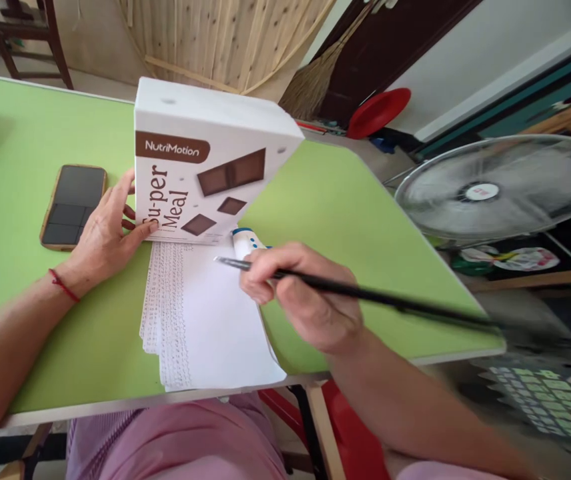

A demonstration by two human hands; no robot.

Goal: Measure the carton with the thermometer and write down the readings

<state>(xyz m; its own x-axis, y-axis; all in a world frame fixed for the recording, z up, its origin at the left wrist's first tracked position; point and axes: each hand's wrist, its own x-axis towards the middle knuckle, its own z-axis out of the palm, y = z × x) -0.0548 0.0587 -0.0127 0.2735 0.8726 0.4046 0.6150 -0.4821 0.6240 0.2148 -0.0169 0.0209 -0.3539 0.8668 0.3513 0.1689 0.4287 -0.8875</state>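
My left hand (108,223) grips the lower left edge of a white cardboard box (185,200), thumb on its front and fingers behind. The box stands upright, its front printed "NutriMotion" and "Su-per Meal" with brown chocolate-like squares. My right hand (310,293) is closed around a long, thin black pen (345,287) with a silvery tip. It is held over the paper sheets (220,320), its tip pointing left and its rear end blurred. Small writing lines the sheets' left side. A white and blue object (245,241), partly hidden by my right hand, lies near the box.
A phone (73,207) lies left of my left hand on the green table (365,220). Past the table's right edge is a fan (495,190). A broom (320,73) and a red basin (379,113) are behind; a wooden chair (30,40) stands at the back left.
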